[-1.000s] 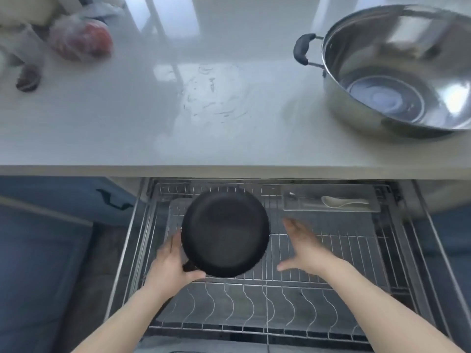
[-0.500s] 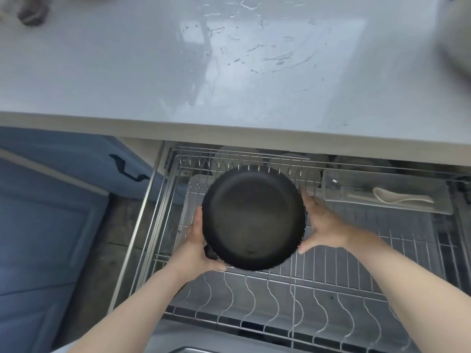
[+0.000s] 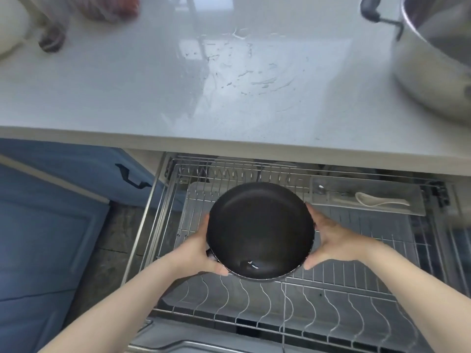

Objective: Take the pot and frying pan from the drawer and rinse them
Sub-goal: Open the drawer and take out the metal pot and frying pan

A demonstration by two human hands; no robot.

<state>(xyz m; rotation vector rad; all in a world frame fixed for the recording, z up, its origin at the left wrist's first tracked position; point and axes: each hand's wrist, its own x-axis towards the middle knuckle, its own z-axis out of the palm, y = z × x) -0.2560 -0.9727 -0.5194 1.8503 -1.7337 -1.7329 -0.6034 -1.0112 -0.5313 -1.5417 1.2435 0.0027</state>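
Right now the black frying pan (image 3: 260, 231) is held above the open wire drawer (image 3: 356, 296), its handle hidden under the left hand (image 3: 197, 250), which grips at eight o'clock. At three o'clock the right hand (image 3: 328, 240) clasps the rim, fingers tucked beneath. Up at two o'clock the steel pot (image 3: 433, 59) stands on the wet counter (image 3: 153, 93), cut off by the frame.
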